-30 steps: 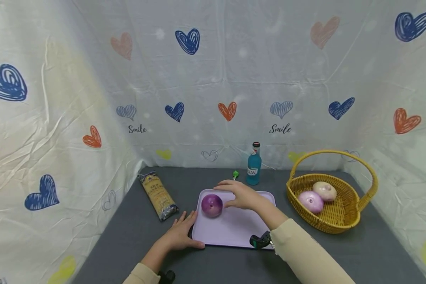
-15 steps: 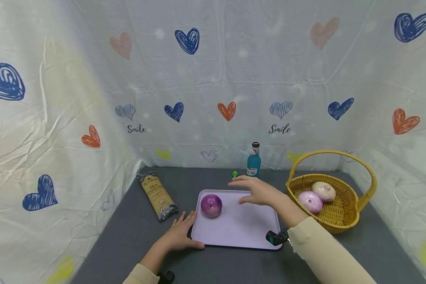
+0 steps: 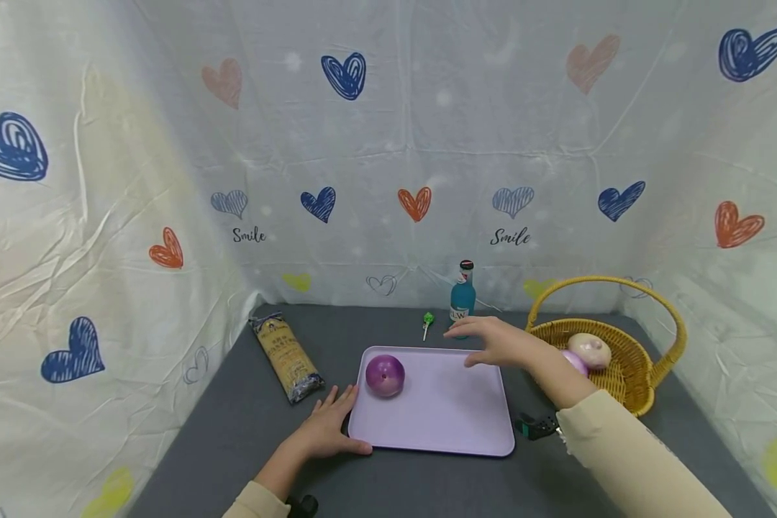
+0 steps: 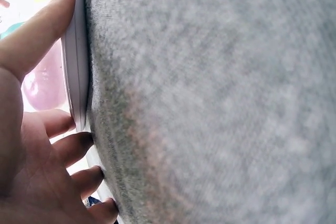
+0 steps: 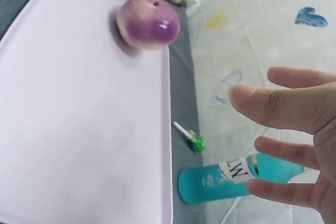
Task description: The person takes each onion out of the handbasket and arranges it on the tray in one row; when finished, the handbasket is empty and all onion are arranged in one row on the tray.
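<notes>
Round purple onion (image 3: pixel 385 375) on lilac rectangular tray (image 3: pixel 440 410), lower mid-frame; left grip (image 3: pixel 329 429) spread against tray, right grip (image 3: pixel 500 344) apart, empty; placing seemingly done, withdrawal likely next.

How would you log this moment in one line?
left hand: touching lilac tray, near-left corner | right hand: holding nothing, by far-right corner | purple onion: on tray, left side

dressed in plain cream, a person wears a loose left sleeve (image 3: pixel 257 501) and right sleeve (image 3: pixel 634 457) that stop short of a bare left hand (image 3: pixel 329 430) and bare right hand (image 3: pixel 501 342). small dark marks, too fine to read, dot the right sleeve. the right camera (image 3: pixel 539 427) is black with a green patch; the left camera (image 3: pixel 305 505), partly cut off at the head view's lower edge, is black and rounded.
</notes>
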Available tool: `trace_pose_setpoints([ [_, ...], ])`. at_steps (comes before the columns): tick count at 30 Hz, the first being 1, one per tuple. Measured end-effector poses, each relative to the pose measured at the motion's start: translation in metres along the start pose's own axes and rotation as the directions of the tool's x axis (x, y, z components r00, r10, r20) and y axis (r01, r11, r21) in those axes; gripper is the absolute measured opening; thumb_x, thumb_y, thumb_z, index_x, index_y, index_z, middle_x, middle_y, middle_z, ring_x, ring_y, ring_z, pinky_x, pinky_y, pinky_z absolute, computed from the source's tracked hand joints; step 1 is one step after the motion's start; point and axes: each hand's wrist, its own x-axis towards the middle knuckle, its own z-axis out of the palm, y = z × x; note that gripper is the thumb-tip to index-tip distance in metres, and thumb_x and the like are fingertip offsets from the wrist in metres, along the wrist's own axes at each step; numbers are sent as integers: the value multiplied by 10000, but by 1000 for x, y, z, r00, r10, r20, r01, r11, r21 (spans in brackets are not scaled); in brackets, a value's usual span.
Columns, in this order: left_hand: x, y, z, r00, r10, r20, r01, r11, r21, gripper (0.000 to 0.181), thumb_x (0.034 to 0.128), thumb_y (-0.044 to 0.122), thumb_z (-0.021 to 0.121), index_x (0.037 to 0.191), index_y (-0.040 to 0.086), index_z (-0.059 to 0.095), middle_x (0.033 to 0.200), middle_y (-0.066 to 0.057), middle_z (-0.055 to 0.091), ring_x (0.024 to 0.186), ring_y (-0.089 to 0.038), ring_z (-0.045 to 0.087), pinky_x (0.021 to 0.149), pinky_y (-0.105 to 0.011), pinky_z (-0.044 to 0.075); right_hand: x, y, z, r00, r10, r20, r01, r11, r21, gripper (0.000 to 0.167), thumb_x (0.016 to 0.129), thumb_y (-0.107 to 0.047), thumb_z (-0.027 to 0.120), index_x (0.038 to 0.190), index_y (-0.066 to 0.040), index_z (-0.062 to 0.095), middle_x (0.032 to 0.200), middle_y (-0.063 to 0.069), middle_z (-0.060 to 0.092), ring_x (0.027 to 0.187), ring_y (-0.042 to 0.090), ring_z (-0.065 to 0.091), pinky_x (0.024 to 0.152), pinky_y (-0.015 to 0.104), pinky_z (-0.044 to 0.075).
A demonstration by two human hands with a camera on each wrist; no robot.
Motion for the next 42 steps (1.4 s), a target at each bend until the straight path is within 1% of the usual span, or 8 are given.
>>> trace_pose_setpoints([
  [14,2,-1,1,1000,-7,5,7,1000,11,1231,690,647,832,1603,64,249,1657,-160,262,1535,-466,127,1185,-706,110,-25,17,-16,998,48,34,-47,999,-13,541,860,-165,809,1372,-138,638,1443,148,571,1356,384,507,1045,538,486],
  [21,3,-4,2,1000,-6,4,6,1000,20,1234,690,656,827,1604,64,246,1659,-158,257,1536,-464,125,1184,-709,108,-40,31,-21,999,23,36,-21,999,-36,532,847,-210,821,1346,-128,654,1408,154,601,1314,400,544,1036,561,482],
  [30,1,-2,2,1000,-3,4,3,1000,16,1232,691,646,832,1602,56,249,1655,-170,263,1534,-469,127,1182,-710,108,-60,44,-28,995,93,42,-92,995,-27,544,842,-203,824,1353,-139,650,1428,188,579,1315,424,532,1029,575,482],
  [33,0,-1,2,1000,-3,7,3,1000,10,1227,695,637,834,1602,55,246,1655,-171,261,1534,-469,126,1183,-710,106,-66,47,-32,994,104,44,-103,995,-9,536,843,-182,823,1348,-132,652,1423,186,583,1250,404,576,939,511,554],
  [36,0,-1,1,1000,-5,6,5,1000,5,1220,696,617,844,1598,45,254,1653,-177,264,1532,-475,128,1179,-715,107,-71,49,-36,996,78,35,-77,997,-17,515,840,-165,823,1328,-114,665,1381,162,624,1216,389,605,907,492,570],
  [38,0,0,0,1000,-7,5,6,1000,3,1217,696,604,851,1595,37,258,1651,-181,265,1530,-479,128,1176,-718,108,-75,52,-38,997,72,32,-71,997,-19,489,843,-146,819,1310,-110,677,1353,138,649,1206,383,615,910,503,566],
  [40,0,0,0,1000,-2,4,2,1000,8,1215,698,603,850,1594,33,259,1650,-183,268,1530,-480,130,1175,-720,111,-80,54,-40,997,73,27,-72,997,-31,464,850,-133,810,1297,-112,688,1324,110,673,1247,386,601,981,544,522],
  [42,1,0,0,1000,4,7,-4,1000,11,1215,702,611,842,1596,37,253,1651,-180,265,1531,-478,127,1177,-717,112,-86,55,-41,994,102,29,-101,995,-28,448,854,-117,803,1289,-121,697,1312,94,683,1248,382,603,982,547,521],
])
